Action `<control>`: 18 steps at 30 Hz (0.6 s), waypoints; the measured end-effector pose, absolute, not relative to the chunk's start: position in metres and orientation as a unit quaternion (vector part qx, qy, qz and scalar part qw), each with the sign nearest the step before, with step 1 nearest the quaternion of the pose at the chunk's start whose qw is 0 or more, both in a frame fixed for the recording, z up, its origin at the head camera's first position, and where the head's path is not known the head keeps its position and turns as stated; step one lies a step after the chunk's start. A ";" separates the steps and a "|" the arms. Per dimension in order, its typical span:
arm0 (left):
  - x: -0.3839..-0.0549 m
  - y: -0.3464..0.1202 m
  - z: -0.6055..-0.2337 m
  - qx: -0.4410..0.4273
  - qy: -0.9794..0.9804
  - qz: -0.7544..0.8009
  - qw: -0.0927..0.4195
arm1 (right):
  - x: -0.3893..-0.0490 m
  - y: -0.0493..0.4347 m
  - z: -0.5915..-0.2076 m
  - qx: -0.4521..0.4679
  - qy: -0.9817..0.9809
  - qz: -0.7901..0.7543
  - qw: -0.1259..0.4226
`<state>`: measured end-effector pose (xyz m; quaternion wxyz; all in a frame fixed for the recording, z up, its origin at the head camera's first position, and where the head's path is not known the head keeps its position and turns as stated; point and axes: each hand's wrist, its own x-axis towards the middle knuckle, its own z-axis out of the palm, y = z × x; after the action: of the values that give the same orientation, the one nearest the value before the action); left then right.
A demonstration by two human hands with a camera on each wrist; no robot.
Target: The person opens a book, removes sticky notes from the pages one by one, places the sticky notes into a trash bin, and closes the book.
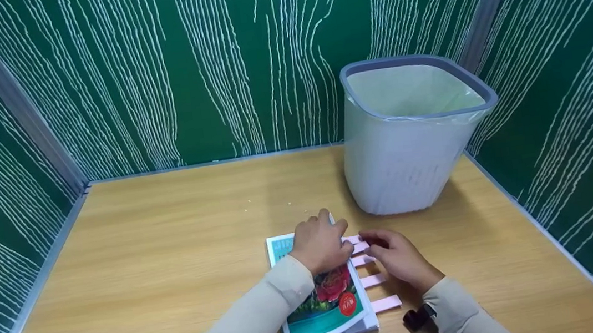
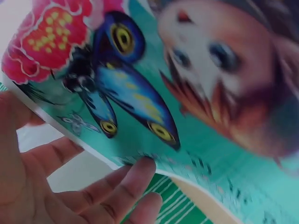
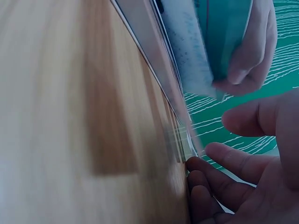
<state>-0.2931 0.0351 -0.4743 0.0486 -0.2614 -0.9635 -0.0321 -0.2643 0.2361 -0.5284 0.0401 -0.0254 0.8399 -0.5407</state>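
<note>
A book (image 1: 326, 328) with a teal, illustrated cover lies on the table, and several pale pink paper strips (image 1: 386, 304) stick out from its right edge. My left hand (image 1: 321, 244) grips the upper right part of the cover, which is lifted off the pages. In the left wrist view the cover (image 2: 140, 112) shows a butterfly, a pink flower and a face. Beside the upper strips is my right hand (image 1: 403, 259). Its thumb and index finger stand apart in the right wrist view, with the fingertips (image 3: 216, 150) at a strip's end.
A white bin (image 1: 402, 160) with a grey rim and a liner stands behind, to the right. Green panels (image 1: 207, 70) with white lines enclose the wooden table (image 1: 161, 249) at the back and sides. Tiny white specks dot the table beyond the book.
</note>
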 end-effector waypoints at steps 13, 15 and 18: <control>-0.292 0.051 -0.484 -0.257 -0.966 0.016 0.005 | -0.264 0.236 -0.529 -0.025 0.841 -0.540 0.030; -0.292 0.050 -0.484 -0.256 -0.967 0.011 0.009 | -0.264 0.236 -0.530 -0.031 0.841 -0.540 0.024; -0.292 0.049 -0.484 -0.256 -0.967 0.003 0.013 | -0.264 0.236 -0.531 -0.035 0.840 -0.542 0.017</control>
<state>-0.2920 0.0485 -0.4842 0.0131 -0.2558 -0.9666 0.0033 -0.2638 0.2360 -0.5310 0.0169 -0.0355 0.8397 -0.5416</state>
